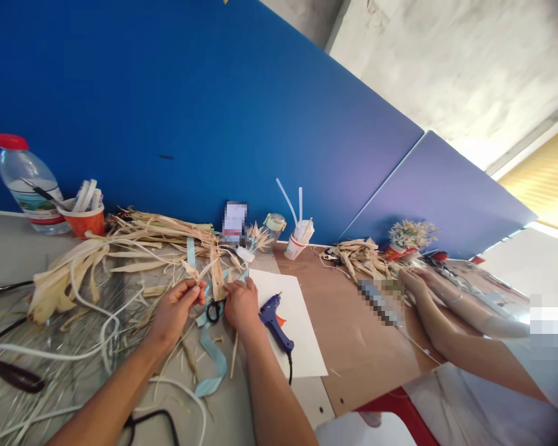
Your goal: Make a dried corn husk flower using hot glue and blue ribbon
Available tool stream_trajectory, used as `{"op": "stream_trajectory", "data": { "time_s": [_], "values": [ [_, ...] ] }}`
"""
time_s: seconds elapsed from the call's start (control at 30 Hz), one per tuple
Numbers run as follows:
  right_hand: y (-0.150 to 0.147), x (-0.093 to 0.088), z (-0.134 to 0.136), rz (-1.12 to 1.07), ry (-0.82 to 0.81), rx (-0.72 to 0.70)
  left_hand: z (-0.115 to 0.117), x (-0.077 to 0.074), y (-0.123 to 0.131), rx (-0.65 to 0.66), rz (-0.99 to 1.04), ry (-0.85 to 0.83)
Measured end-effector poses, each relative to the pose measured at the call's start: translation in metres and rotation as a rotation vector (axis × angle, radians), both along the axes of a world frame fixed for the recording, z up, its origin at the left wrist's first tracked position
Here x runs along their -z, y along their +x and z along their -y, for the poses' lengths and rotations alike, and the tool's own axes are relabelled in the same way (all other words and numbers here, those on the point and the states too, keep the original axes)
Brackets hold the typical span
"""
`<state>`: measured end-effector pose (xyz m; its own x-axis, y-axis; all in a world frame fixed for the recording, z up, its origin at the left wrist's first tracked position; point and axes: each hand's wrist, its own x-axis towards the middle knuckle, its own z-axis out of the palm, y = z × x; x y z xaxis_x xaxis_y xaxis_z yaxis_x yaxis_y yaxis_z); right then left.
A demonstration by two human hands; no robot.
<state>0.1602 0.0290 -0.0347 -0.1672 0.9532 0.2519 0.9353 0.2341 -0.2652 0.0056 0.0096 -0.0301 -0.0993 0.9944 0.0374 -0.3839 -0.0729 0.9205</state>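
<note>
Pinching a husk strip (199, 273) clear of the pile (121, 248), the left hand (177, 308) holds it close to the scissors (212, 311) clamped in the right hand (242, 303).

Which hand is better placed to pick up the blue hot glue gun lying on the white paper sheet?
The right hand, probably. It rests just beside the blue hot glue gun on the white paper sheet, while the left hand is farther away and pinches a pale dried leaf strip.
</note>
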Motion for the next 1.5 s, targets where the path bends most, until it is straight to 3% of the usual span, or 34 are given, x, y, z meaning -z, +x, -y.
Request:
{"op": "stream_trajectory", "data": {
  "time_s": [0.23, 0.33, 0.47, 0.6, 0.83, 1.1, 1.3, 1.4, 1.5],
  "values": [
    [0.000, 0.006, -0.010, -0.356, 0.142, 0.043, 0.000, -0.001, 0.000, 0.005, 0.009, 0.008],
    [0.004, -0.001, -0.010, -0.751, 0.162, 0.117, 0.000, 0.002, 0.000, 0.010, 0.019, 0.002],
    [0.001, -0.013, 0.000, -1.482, -0.092, -0.012, -0.001, 0.004, 0.002, 0.039, 0.085, -0.046],
    [-0.011, -0.022, 0.012, -1.783, -0.273, -0.177, 0.001, -0.004, 0.004, 0.032, 0.230, -0.067],
    [-0.028, -0.023, 0.022, -1.812, -0.337, -0.239, 0.009, -0.022, 0.009, 0.032, 0.235, -0.140],
    [-0.036, -0.017, 0.027, -1.722, -0.350, -0.295, 0.002, -0.007, 0.006, -0.006, 0.073, -0.117],
    [-0.023, -0.025, 0.017, -1.865, -0.202, -0.120, -0.001, -0.003, 0.003, -0.059, 0.039, -0.124],
    [-0.022, -0.021, 0.015, -1.783, -0.223, -0.024, 0.000, -0.003, 0.004, -0.032, 0.006, -0.127],
    [-0.031, -0.017, 0.017, -1.631, -0.273, -0.029, 0.001, -0.003, 0.005, 0.007, -0.006, -0.133]
  ]
}}
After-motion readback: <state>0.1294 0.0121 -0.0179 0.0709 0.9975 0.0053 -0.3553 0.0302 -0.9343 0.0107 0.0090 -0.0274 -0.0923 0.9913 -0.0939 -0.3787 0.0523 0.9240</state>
